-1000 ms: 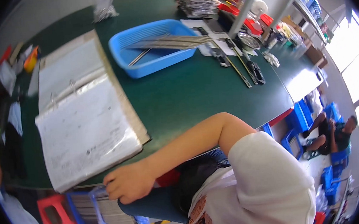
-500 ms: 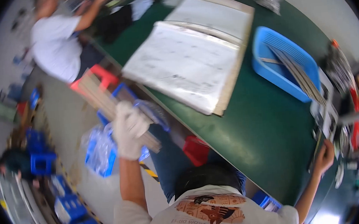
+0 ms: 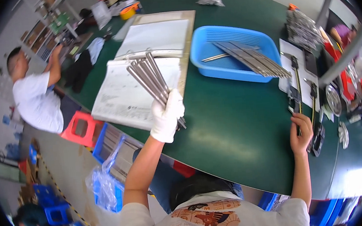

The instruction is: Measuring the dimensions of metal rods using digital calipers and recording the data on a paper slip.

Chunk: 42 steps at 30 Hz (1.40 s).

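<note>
My left hand (image 3: 167, 114), in a white glove, is closed around a bundle of metal rods (image 3: 148, 78). The rods are held up at a slant over the open ring binder (image 3: 134, 91), their far ends fanned slightly apart and their lower ends poking out below the glove. My bare right hand (image 3: 301, 133) is at the right of the green table, its fingers curled on the near end of a caliper (image 3: 294, 96). A second caliper (image 3: 317, 137) lies just right of that hand. More rods (image 3: 251, 59) rest in a blue plastic basket (image 3: 211, 70), several jutting over its rim.
A bagged stack of parts (image 3: 303, 29) and a metal post (image 3: 343, 58) stand at the right. A white glove (image 3: 343, 135) lies on the table there. A co-worker (image 3: 37, 93) sits at the far left, near a red stool (image 3: 80, 129). Blue crates stand on the floor.
My left hand has brought the rods up from beside the table's edge to over the binder. The view has turned, and my right hand now appears farther left, at the caliper.
</note>
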Each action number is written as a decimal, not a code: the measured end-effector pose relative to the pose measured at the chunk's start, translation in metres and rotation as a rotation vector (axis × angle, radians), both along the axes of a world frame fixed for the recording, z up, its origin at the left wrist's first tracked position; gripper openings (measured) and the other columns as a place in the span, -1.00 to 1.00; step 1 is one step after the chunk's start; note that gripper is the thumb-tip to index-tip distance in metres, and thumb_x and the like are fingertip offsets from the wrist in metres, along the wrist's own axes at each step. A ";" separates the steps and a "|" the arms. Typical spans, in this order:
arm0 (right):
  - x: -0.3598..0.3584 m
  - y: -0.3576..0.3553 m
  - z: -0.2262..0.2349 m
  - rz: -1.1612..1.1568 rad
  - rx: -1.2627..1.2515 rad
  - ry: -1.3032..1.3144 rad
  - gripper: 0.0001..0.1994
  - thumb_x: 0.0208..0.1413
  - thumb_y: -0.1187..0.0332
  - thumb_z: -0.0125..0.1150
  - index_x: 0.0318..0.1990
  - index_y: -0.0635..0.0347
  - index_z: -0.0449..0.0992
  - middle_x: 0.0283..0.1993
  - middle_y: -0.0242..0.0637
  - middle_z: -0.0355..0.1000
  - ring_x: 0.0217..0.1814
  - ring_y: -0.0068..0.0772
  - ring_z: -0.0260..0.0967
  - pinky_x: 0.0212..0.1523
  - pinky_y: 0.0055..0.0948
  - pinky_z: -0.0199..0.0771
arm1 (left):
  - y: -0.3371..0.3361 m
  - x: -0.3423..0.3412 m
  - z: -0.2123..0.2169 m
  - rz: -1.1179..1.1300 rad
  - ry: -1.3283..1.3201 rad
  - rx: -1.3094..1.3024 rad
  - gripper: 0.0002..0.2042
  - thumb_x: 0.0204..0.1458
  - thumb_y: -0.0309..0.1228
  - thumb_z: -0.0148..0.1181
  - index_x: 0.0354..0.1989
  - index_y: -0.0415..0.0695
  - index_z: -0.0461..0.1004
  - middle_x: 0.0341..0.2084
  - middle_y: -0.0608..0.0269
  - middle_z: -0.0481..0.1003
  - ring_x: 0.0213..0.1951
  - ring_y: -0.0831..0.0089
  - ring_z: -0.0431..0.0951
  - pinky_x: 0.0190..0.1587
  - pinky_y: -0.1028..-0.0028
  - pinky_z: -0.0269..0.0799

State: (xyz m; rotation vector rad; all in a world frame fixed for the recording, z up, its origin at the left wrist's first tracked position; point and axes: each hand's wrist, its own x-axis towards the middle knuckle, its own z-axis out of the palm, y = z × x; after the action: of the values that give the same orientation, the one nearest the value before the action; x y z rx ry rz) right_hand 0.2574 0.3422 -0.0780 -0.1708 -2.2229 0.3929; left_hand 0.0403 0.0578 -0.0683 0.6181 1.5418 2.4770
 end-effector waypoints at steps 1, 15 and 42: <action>-0.001 0.000 0.000 0.010 0.004 0.007 -0.86 -0.24 0.67 0.03 -0.44 0.33 0.43 -0.31 -0.11 0.40 -0.30 -0.16 0.35 -0.27 -0.39 0.33 | 0.001 0.001 0.001 0.025 0.002 -0.091 -0.87 0.09 -0.38 -0.05 -0.43 -0.16 0.31 -0.71 0.43 0.26 -0.68 0.70 0.26 -0.66 0.68 0.16; -0.004 0.004 -0.007 -0.132 -0.014 -0.030 -0.79 -0.29 0.63 0.05 -0.38 0.28 0.43 -0.27 -0.14 0.40 -0.24 -0.13 0.33 -0.21 -0.35 0.32 | -0.036 -0.004 0.002 -0.037 -0.615 0.108 -0.84 0.06 -0.41 -0.02 -0.27 -0.23 0.24 -0.39 0.15 0.32 -0.35 0.36 0.35 -0.29 0.43 0.34; -0.023 0.017 0.006 -0.250 0.078 -0.212 -0.65 -0.31 0.50 0.08 -0.22 0.17 0.39 -0.17 -0.22 0.34 -0.19 -0.19 0.28 -0.22 -0.27 0.24 | 0.085 -0.049 0.033 -0.562 -0.863 0.174 -0.89 0.06 -0.32 -0.01 -0.36 -0.08 0.34 -0.67 0.53 0.27 -0.61 0.70 0.31 -0.54 0.64 0.32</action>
State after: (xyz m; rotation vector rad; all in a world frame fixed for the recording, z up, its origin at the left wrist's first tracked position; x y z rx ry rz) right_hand 0.2346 0.3588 -0.0718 -0.4621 -2.3828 0.1565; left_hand -0.0085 0.1430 -0.0357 -0.0422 0.7051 2.0053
